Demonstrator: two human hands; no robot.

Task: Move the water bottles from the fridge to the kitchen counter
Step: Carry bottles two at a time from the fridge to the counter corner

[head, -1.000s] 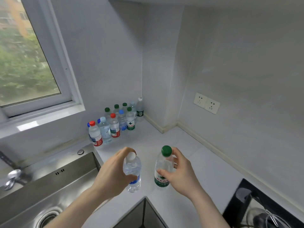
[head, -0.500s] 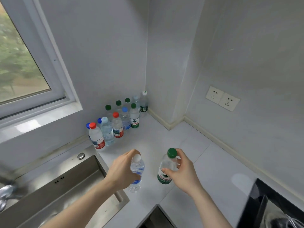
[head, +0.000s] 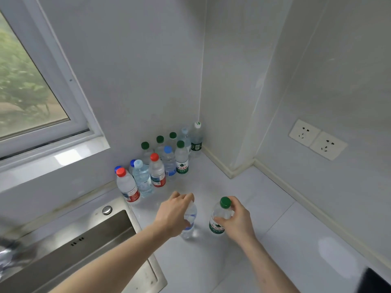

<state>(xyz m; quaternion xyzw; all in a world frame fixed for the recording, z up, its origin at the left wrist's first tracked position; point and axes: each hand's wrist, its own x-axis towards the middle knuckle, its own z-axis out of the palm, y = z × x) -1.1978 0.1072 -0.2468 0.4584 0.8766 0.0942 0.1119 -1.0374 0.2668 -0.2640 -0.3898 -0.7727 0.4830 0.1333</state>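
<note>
Left hand [head: 173, 215] fingers grip a clear bottle [head: 189, 223], right hand [head: 238, 222] fingers a green-capped bottle [head: 219, 218], both upright over bare tabletop [head: 275, 240] between sink [head: 135, 220], wall and bottle cluster [head: 158, 163].

Thirteen water bottles [head: 157, 173], two hands [head: 173, 216], two wall sockets [head: 317, 139], one sink [head: 80, 248]

Bottle cluster [head: 160, 166] crowds the back wall; counter [head: 275, 229] rightward seems open.
</note>
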